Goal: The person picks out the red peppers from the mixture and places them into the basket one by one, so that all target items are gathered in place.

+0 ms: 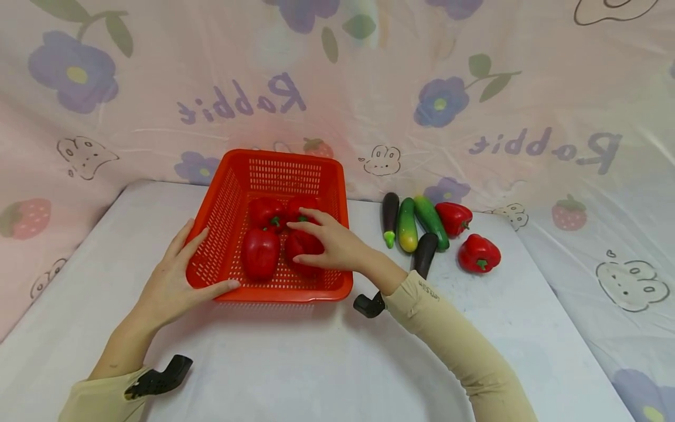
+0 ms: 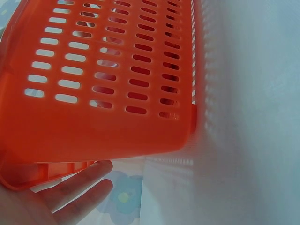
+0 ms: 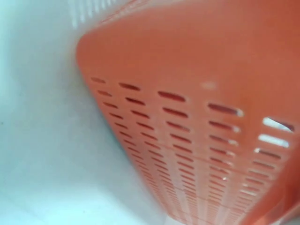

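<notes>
An orange-red plastic basket with slotted walls stands on the white table, and several red bell peppers lie in it. At its front left corner, my left hand holds the rim, thumb along the front edge and fingers on the left side. The left wrist view shows two fingers beyond the basket's wall. My right hand reaches over the right rim, thumb and fingers spread around the front right bell pepper, partly covering it. The right wrist view shows only the basket's outer wall.
Right of the basket lie two eggplants, two green cucumbers and two more red bell peppers. One eggplant is partly hidden behind my right forearm. A patterned curtain hangs behind the table.
</notes>
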The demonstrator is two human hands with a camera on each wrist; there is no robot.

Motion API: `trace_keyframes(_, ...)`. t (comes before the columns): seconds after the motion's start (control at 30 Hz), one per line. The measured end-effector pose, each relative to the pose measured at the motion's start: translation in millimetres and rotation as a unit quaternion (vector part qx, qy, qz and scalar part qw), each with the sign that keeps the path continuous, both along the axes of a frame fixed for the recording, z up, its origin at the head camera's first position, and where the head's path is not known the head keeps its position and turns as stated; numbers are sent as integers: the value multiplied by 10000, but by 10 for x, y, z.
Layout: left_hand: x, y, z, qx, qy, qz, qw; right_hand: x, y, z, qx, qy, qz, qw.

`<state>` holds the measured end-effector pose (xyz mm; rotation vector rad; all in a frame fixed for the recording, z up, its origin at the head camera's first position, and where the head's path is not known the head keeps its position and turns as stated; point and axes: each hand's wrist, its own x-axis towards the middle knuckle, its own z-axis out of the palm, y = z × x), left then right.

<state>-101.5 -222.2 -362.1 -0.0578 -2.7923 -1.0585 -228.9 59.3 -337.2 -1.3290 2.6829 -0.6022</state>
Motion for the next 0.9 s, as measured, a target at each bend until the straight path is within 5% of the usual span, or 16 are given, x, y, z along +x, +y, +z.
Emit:
trace_keyframes(0.33,-11,1,-19,15,35,-15,10000,-4,112,-14,-951,120,-286,9950)
trace_keyframes(0.9,-12,-6,-45,-1,38,-24,10000,10,301,0,-1366,235,-335,9898)
